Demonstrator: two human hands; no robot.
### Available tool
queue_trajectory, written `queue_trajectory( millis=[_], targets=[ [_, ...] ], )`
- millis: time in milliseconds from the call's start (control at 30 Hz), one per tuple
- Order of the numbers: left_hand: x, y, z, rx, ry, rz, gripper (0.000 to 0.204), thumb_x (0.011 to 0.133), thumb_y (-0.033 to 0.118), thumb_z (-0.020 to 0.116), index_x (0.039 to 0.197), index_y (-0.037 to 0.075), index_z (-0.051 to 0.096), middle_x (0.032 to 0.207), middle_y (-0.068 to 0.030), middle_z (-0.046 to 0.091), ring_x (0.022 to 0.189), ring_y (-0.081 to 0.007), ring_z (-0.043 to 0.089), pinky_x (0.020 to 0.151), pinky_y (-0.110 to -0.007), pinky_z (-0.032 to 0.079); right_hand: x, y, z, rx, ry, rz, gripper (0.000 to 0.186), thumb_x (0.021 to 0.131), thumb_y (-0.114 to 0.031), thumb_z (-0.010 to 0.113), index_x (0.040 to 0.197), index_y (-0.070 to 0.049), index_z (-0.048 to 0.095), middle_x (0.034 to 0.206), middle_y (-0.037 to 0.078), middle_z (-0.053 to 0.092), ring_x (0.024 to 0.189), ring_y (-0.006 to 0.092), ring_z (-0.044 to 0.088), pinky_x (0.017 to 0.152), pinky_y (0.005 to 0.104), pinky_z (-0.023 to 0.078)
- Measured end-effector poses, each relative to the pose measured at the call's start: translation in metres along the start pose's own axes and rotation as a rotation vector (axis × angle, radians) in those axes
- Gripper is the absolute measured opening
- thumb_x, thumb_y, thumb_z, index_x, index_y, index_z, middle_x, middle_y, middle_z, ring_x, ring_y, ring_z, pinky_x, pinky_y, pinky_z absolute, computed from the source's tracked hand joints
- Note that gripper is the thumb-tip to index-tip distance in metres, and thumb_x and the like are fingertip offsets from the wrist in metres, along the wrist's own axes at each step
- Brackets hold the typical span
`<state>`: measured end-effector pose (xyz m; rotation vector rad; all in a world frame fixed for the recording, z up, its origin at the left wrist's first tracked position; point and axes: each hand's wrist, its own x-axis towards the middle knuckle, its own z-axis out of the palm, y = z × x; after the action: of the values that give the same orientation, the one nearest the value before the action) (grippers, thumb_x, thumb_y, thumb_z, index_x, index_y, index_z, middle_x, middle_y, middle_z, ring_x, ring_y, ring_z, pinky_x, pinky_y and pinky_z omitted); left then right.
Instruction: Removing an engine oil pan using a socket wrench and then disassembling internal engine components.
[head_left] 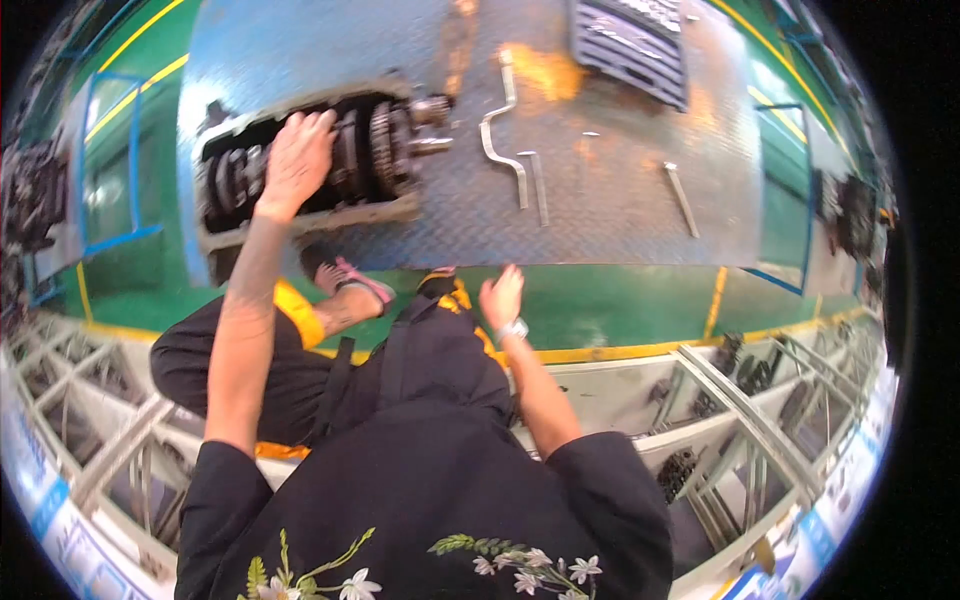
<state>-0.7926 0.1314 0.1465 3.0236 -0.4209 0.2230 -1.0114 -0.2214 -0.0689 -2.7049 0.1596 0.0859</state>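
Note:
An open gearbox housing (318,221) with a grey metal rim lies on its side along the near left part of the metal table. Inside it sits a dark gear shaft (345,160) carrying several gears and rings. My left hand (298,165) reaches over the near rim, its fingers bent down around the shaft; the fingertips are partly hidden among the gears. A bright shaft end (432,146) sticks out of the housing's right side. My right hand (503,297) hangs just off the table's near edge, empty, with thumb and fingers apart.
On the diamond-plate table (620,220) lie a long cranked bar (503,130), a thin L-shaped rod (540,190) and a hammer-like tool (681,200). A ribbed grey casing (630,50) stands at the back right. Behind me, metal racks (740,420) hold dark parts.

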Motion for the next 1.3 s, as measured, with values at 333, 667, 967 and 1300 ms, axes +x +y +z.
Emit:
queue_trajectory(
  millis=[333,667,967,1300],
  targets=[
    [0.004,0.002,-0.001,0.314,-0.147,0.184,0.041,0.082,0.012,0.052,0.123,0.008,0.052,0.129,-0.0145,0.049,0.121,-0.0295,0.045,0.103,-0.042,0.033,-0.010,0.074,-0.032,0.228,-0.126,0.296,0.025,0.080,-0.008,0.057,0.101,0.003,0.054,0.095,0.026,0.064,0.092,0.0414,0.062,0.082,0.0469,0.049],
    [0.015,0.000,-0.005,0.170,-0.178,0.104,0.024,0.092,0.015,0.050,0.111,0.004,0.057,0.105,-0.0116,0.056,0.108,-0.0291,0.051,0.096,-0.041,0.039,0.137,0.056,-0.054,0.107,-0.251,0.180,0.025,0.082,-0.014,0.058,0.101,0.003,0.055,0.096,0.025,0.063,0.093,0.0403,0.062,0.081,0.0484,0.050],
    [0.008,0.008,0.000,0.197,-0.185,0.062,0.019,0.091,0.019,0.051,0.105,0.010,0.059,0.100,-0.0071,0.058,0.102,-0.0257,0.052,0.090,-0.039,0.041,0.179,0.054,-0.018,-0.281,-0.427,0.325,0.033,0.087,-0.015,0.056,0.117,-0.002,0.049,0.114,0.019,0.056,0.105,0.0362,0.060,0.085,0.0442,0.053],
    [-0.004,0.004,0.009,0.277,-0.061,0.050,0.026,0.095,0.022,0.048,0.114,0.006,0.054,0.111,-0.0142,0.057,0.113,-0.0344,0.050,0.095,-0.047,0.041,0.156,0.068,-0.036,-0.092,-0.426,0.116,0.038,0.084,-0.033,0.066,0.097,0.002,0.056,0.099,0.026,0.062,0.096,0.0405,0.063,0.080,0.0489,0.053]
  ],
)
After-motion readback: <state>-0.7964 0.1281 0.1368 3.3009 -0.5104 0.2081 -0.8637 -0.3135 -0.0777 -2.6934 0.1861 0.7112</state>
